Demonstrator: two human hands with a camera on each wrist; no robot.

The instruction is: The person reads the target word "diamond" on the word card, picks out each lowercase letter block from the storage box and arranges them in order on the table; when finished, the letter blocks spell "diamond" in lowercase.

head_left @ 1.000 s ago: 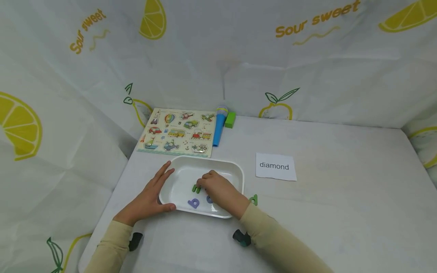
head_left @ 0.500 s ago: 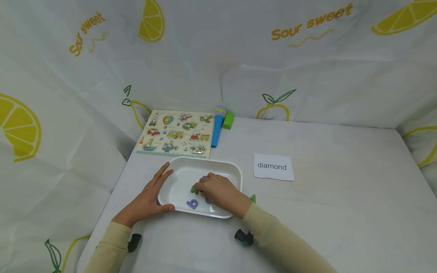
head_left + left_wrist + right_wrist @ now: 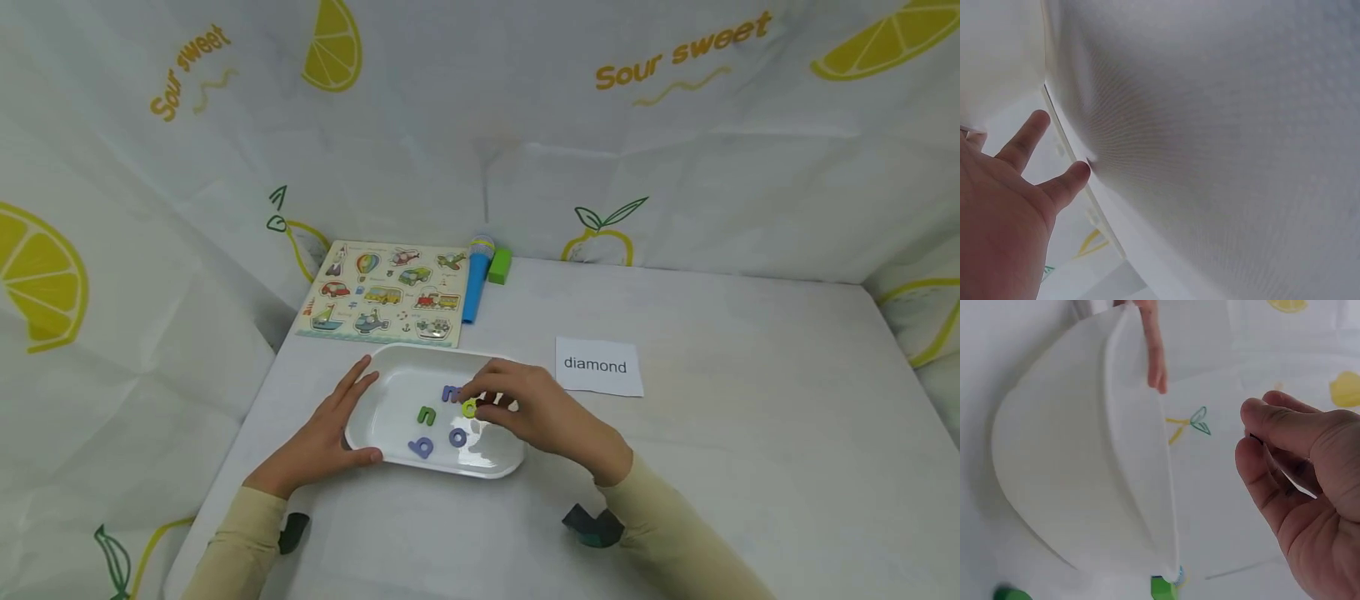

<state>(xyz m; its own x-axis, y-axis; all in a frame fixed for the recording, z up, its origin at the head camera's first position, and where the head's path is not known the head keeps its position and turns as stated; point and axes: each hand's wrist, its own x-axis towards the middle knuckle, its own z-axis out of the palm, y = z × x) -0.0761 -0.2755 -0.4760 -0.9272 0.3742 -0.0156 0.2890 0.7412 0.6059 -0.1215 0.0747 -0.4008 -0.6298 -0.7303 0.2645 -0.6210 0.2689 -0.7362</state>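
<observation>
1. On the white table (image 3: 750, 467), a white tray (image 3: 480, 473) lies between the two hands, its right end partly covered.
2. Tray contents: a green letter n (image 3: 427, 415), a purple letter m (image 3: 448, 393), a purple ring-shaped letter (image 3: 452, 441), a purple stemmed letter (image 3: 429, 451) and, partly behind fingertips, a yellow letter (image 3: 468, 408); whether the last is being touched cannot be told.
3. Right hand (image 3: 536, 408), over the tray's right end: fingers bent, thumb and fingertips close together. The right wrist view shows a dark sliver between them; whether anything is pinched cannot be told.
4. Left hand (image 3: 322, 437), at the tray's left end: fingers straight and spread, thumb at the near rim.
5. Left wrist view: a white surface (image 3: 1222, 137), not identifiable, fills most of the field; the hand is cut off at the left.
6. Right wrist view: the tray's outer wall conceals its contents; a green object (image 3: 1011, 594) is cropped at lower left, unidentifiable.
7. Beyond the tray: a picture board (image 3: 382, 292); farther right, a card (image 3: 597, 380) reading "diamond".
</observation>
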